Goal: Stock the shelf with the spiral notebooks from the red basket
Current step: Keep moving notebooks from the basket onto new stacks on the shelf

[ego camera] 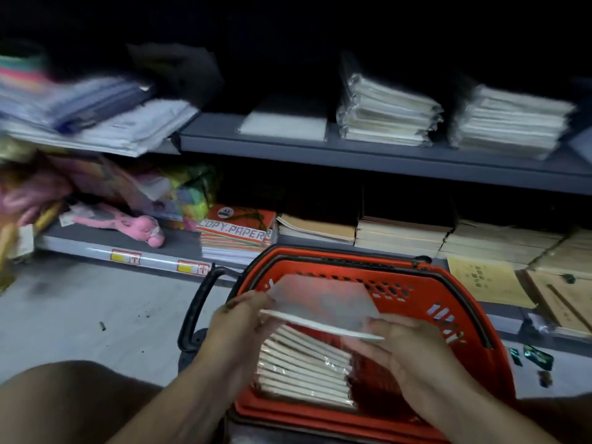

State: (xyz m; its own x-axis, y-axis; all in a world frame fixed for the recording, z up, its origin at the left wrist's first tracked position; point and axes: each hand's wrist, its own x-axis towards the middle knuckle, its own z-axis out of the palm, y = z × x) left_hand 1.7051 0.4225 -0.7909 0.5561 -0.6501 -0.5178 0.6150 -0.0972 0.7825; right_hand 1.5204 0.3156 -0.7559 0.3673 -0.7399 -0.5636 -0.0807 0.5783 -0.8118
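gripping a pale, plastic-wrapped notebook (323, 307), both hands (243, 318), above red basket (448, 302)

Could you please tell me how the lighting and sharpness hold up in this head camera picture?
Head view: dim overall, the upper shelf recess black; motion blur smears the pale wrapped notebook held by both hands and the stacked folders at upper left; the red plastic basket and the orange copy paper pack stay legible.

In front of me the grey upper shelf (368, 149) carries wrapped notebook stacks (384, 113) to the right. The lower shelf (105, 243) holds a pink plush toy (134, 224), copy paper (237, 233) and tan booklets (403, 233). The red basket (455, 318) sits on the floor (96, 315).
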